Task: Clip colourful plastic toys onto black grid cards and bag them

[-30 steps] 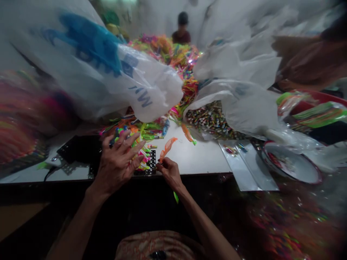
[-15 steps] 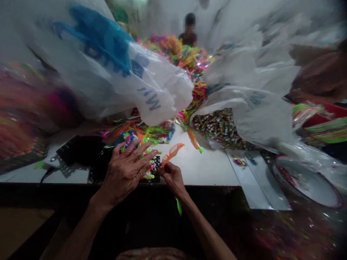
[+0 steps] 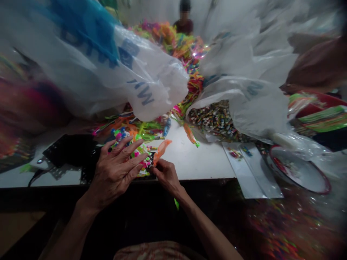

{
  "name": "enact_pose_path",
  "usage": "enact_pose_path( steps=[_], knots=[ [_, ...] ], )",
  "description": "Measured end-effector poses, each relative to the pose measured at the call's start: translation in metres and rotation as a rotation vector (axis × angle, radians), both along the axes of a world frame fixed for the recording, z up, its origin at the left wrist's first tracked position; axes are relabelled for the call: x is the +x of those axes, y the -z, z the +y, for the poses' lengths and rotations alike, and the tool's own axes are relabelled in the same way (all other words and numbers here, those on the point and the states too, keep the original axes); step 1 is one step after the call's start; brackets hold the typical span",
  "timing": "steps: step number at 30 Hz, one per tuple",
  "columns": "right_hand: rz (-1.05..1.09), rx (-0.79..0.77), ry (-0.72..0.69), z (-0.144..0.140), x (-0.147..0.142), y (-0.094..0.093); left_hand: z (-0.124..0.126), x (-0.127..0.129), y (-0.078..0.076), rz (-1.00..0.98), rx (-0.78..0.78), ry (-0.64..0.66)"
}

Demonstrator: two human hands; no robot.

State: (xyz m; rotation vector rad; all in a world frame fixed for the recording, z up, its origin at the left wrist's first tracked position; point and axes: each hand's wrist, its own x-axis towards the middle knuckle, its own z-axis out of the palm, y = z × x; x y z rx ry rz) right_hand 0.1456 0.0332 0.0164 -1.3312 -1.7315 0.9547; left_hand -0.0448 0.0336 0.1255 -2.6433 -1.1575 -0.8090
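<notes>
Fingers of the left hand [image 3: 115, 173] were spread wide and held nothing, hovering over a black perforated tray [image 3: 89, 169] at the near edge of the white table [image 3: 195, 162]. Thumb and forefinger of the right hand [image 3: 166, 176] were pinched on the lower end of an orange plastic toy piece [image 3: 162, 151], which rose from the hand at a tilt, just right of the tray. Small multicoloured toy parts [image 3: 138, 155] lay heaped on the tray's far side, under the left fingertips; whether those fingertips touched them could not be told.

Behind the tray a large white plastic bag with blue print [image 3: 108, 72] bulged over the table. To the tray's right, well apart, an open clear bag of small cylindrical pieces [image 3: 214, 119] lay spilled open. Further right sat two flat clear sleeves [image 3: 249, 162] and a red-rimmed white bowl [image 3: 298, 169]. Far beyond the tray, past a mound of bright plastic strips [image 3: 184, 47], another person [image 3: 185, 20] sat.
</notes>
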Motion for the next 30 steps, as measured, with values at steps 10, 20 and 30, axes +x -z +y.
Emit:
enact_pose_path(
  steps=[10, 20, 30],
  knots=[
    [-0.575, 0.023, -0.291, 0.001, -0.001, -0.03, 0.002, 0.018, 0.001, 0.049, 0.098, -0.049],
    [-0.764, 0.124, -0.428, 0.001, -0.008, -0.05, 0.001, 0.026, -0.001, 0.019, 0.078, -0.064],
    [-0.446, -0.161, 0.008, -0.048, 0.063, -0.018, 0.002, 0.023, 0.001, 0.049, 0.078, -0.092]
  ],
)
